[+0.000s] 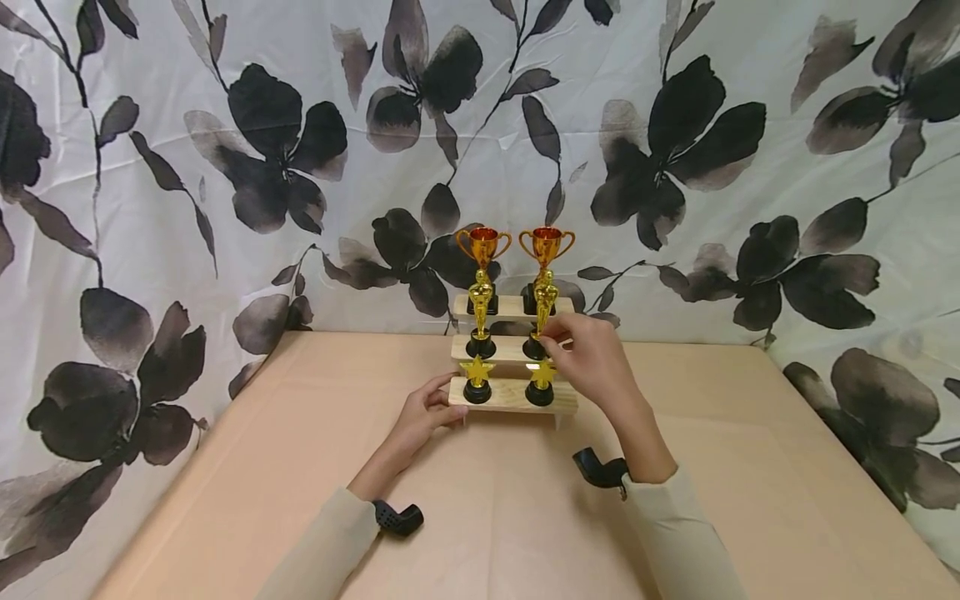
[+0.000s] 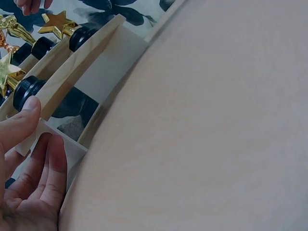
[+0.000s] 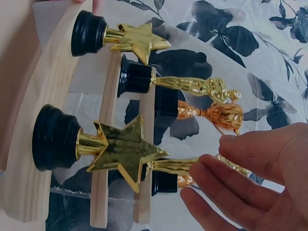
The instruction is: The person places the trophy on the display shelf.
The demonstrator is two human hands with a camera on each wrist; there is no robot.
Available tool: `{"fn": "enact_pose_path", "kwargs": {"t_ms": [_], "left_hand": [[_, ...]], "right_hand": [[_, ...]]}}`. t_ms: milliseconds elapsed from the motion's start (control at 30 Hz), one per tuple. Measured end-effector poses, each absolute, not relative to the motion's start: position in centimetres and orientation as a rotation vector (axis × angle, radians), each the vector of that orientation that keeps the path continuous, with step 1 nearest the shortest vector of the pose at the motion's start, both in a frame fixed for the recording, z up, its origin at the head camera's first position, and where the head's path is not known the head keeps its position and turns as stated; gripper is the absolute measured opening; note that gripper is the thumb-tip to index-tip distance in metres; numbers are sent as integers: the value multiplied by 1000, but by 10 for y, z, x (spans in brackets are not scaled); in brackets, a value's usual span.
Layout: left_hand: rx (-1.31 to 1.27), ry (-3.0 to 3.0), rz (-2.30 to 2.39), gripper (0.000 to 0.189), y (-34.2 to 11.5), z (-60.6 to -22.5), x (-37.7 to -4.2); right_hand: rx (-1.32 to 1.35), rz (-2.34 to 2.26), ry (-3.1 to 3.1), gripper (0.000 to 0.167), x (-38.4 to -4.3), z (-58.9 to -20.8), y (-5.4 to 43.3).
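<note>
A three-tier wooden display stand (image 1: pixel 512 394) holds small trophies in two columns. Gold star trophies (image 1: pixel 477 372) on black bases occupy the front tier, gold figurine trophies (image 1: pixel 481 302) the middle, and orange-gold cup trophies (image 1: pixel 483 242) the back. My left hand (image 2: pixel 29 163) holds the front tier's left end, thumb against the wood and fingers by the white support below. At the right figurine trophy (image 1: pixel 545 302) is my right hand (image 1: pixel 596 354). Its thumb and fingers are parted in the right wrist view, with the fingertips overlapping the figurine, whose upper part is partly hidden there.
The stand is on a tan table (image 1: pixel 300 500), near its back edge. Behind hangs a white cloth (image 1: pixel 540 183) printed with dark flowers. Black wrist cameras (image 1: pixel 400 518) are strapped at both sleeves.
</note>
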State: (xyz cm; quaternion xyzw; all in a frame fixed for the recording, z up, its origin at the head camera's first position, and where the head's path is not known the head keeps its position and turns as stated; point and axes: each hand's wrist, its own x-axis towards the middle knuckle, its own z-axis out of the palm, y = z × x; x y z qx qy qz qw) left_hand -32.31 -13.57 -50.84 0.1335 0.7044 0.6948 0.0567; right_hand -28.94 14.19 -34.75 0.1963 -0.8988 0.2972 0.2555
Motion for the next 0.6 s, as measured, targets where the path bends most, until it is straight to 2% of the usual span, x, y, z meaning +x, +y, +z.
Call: {"fn": "enact_pose_path", "kwargs": {"t_ms": [600], "left_hand": [[412, 2133, 2078, 72, -141, -506, -318]], "right_hand": [[506, 928, -2450, 5, -279, -339, 148]]}}
